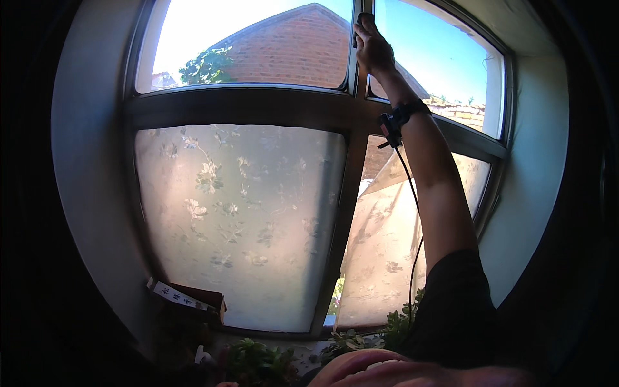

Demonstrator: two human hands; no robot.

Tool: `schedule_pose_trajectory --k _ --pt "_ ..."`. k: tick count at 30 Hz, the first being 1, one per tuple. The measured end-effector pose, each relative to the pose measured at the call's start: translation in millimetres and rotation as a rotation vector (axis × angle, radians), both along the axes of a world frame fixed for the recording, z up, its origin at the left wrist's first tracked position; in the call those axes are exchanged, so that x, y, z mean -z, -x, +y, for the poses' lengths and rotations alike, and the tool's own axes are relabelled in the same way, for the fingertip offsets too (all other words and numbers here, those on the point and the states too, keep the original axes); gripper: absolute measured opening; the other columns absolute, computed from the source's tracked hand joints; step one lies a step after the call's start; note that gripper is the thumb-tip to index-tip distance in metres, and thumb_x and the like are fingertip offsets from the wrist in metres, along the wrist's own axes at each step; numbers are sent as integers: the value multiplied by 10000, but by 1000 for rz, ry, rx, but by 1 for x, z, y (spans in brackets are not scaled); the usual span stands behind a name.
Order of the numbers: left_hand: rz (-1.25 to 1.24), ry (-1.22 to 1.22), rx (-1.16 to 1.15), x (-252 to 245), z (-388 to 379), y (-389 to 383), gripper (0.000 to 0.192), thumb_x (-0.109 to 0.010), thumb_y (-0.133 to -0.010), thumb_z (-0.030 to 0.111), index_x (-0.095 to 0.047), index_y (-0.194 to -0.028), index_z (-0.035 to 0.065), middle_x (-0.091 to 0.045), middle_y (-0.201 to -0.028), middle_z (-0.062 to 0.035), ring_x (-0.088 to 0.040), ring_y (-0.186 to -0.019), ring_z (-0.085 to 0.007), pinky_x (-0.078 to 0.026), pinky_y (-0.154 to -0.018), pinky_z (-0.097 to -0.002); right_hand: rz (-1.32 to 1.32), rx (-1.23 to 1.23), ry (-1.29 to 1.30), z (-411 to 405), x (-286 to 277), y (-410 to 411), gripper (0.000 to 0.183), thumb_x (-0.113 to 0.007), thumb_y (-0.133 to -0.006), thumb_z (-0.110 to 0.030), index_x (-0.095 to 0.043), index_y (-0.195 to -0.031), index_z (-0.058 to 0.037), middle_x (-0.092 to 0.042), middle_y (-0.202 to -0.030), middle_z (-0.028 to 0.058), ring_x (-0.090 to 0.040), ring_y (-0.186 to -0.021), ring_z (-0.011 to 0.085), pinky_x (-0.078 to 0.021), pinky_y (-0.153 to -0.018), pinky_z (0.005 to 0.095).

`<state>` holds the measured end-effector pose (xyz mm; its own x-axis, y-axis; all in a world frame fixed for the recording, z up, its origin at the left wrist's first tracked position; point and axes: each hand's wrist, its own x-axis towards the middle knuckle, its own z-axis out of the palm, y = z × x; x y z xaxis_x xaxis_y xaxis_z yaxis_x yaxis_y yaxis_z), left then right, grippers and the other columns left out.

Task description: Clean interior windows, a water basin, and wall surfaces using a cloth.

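My right hand (pixel 375 48) is raised high against the upright bar between the two upper window panes. Its fingers are closed around a small dark object (pixel 359 31), too shadowed to name, which touches the window frame (pixel 355 109). A black strap with a small device (pixel 392 123) sits on the right wrist, and a thin black cable hangs from it. My left hand is out of view. Below, a flower-patterned translucent film (pixel 242 217) covers the lower left pane. Over the lower right pane another patterned film (pixel 382 242) hangs loose, its upper left corner folded away.
Leafy potted plants (pixel 261 358) and succulents (pixel 355 340) stand along the sill. An open box (pixel 193 297) bearing writing rests at the lower left corner of the window. Deep pale walls (pixel 92 145) flank the window. Part of a face crosses the bottom edge.
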<state>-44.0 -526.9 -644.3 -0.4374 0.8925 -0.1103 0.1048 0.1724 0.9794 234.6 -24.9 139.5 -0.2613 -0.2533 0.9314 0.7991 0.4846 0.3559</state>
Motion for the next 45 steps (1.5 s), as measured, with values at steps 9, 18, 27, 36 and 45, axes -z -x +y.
schedule_pose_trajectory --k 9,18,27,36,45 --pt "-46 -8 3 -15 -42 -11 276 -593 -1019 259 -669 -1033 -5 -661 -853 -17 -596 -758 -110 -508 -702 -291 -125 -129 29 -33 133 -23 426 -549 -891 30 -659 -1289 -75 -504 -1471 156 -480 -1371 300 -433 -1117 397" --pt "191 26 18 -47 -54 -20 306 -698 -949 325 -731 -1067 45 -745 -895 -77 -683 -756 -155 -568 -683 -323 -307 -22 88 -44 148 -60 422 -581 -823 72 -705 -1194 -89 -595 -1388 122 -522 -1337 255 -457 -1091 373" --pt "75 106 -38 -29 -59 -3 286 -612 -1005 289 -686 -976 15 -669 -833 -26 -600 -761 -120 -509 -713 -295 157 -99 162 -35 119 -168 301 -591 -865 -44 -668 -1153 -81 -700 -1144 139 -654 -1087 340 -514 -956 431" --pt "207 99 144 -22 1 -23 334 -621 -995 310 -702 -1072 -5 -723 -963 -104 -659 -892 -185 -529 -821 -348 -58 -55 -13 -20 154 -220 336 -638 -836 -8 -653 -1159 -97 -685 -1122 113 -627 -1101 309 -465 -1011 432" --pt "-8 264 -22 -98 25 -79 269 -597 -1007 203 -666 -1070 -49 -714 -881 -128 -683 -791 -178 -558 -741 -327 342 62 200 -8 157 -363 366 -537 -967 -109 -606 -1325 -82 -709 -1122 190 -682 -1054 348 -530 -899 397"
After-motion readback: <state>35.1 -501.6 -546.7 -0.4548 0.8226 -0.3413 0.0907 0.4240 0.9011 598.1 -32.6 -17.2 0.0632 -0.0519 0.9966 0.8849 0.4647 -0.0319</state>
